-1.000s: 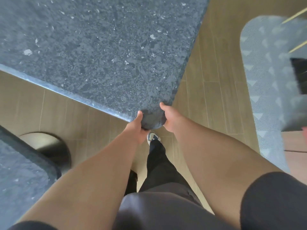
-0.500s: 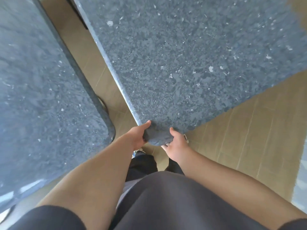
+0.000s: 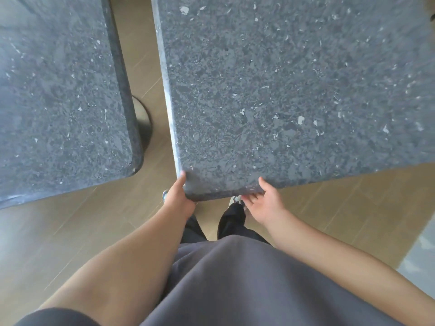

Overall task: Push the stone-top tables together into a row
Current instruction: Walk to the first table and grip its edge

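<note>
Right hand [image 3: 267, 203] fingers [image 3: 250, 198] (apparently) under table [image 3: 282, 90].

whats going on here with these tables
A person is moving a dark grey speckled stone-top table by its near corner. The left hand grips the corner; the right hand is open, fingers under the near edge. A second matching stone-top table stands on the left, with a strip of wooden floor showing between them, so they are not yet joined.
</note>
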